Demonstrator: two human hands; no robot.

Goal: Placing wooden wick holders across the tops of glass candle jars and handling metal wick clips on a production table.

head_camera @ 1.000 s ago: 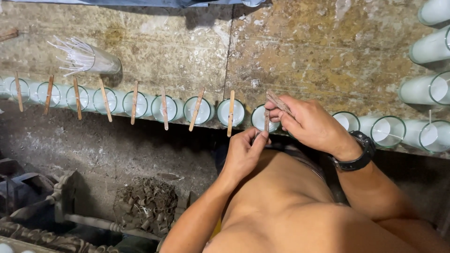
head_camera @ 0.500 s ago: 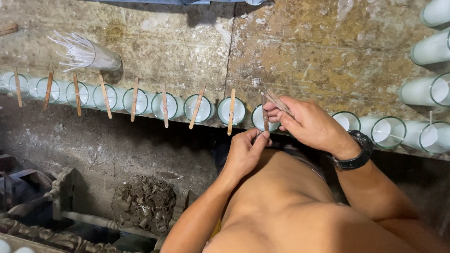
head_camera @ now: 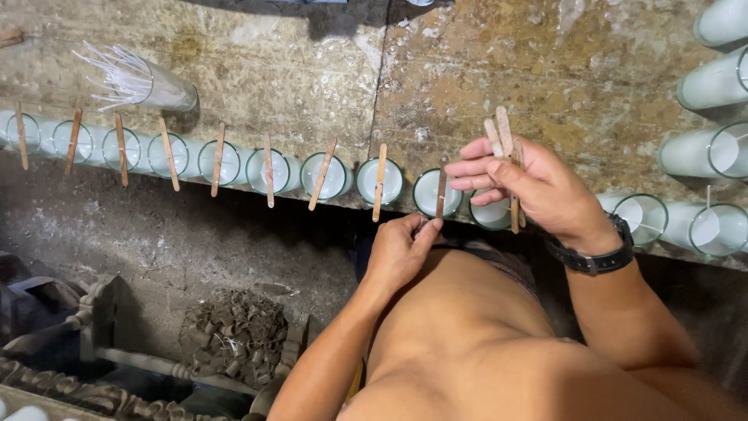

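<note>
Left hand point(head_camera: 397, 253): fingertips pinched on lower end of one flat wooden stick point(head_camera: 441, 194), laid across rim of a round glass jar point(head_camera: 436, 192) of pale wax at table edge. Right hand point(head_camera: 538, 187): fingers closed around small bundle of sticks point(head_camera: 505, 140), smooth, thin, rounded ends fanned upward; black wristwatch point(head_camera: 592, 257) at wrist. Leftward: row of jars point(head_camera: 226, 162), each bridged by one stick. Table point(head_camera: 312, 70): rough, stained, pitted; open surface behind row. Cup of white wicks point(head_camera: 140, 80) far left. Dark drop below edge.
</note>
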